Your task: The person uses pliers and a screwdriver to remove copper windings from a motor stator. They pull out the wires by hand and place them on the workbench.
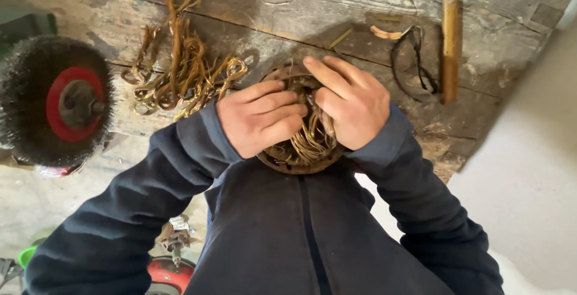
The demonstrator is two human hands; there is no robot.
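A round rusty metal part [300, 164] filled with copper wire windings [308, 141] rests against the bench edge at my chest. My left hand [259, 116] is curled over its left side with the fingers closed on the wire. On the right side, my right hand [351, 101] grips the windings, its index finger stretched across the top rim. Both hands touch each other over the middle. Most of the part lies hidden beneath them.
A pile of pulled copper wire loops [180, 78] lies on the worn wooden bench [288, 6] to the left. A wire brush wheel [57, 99] stands at far left. A wooden handle [451, 30] and dark glasses [415, 60] lie at right.
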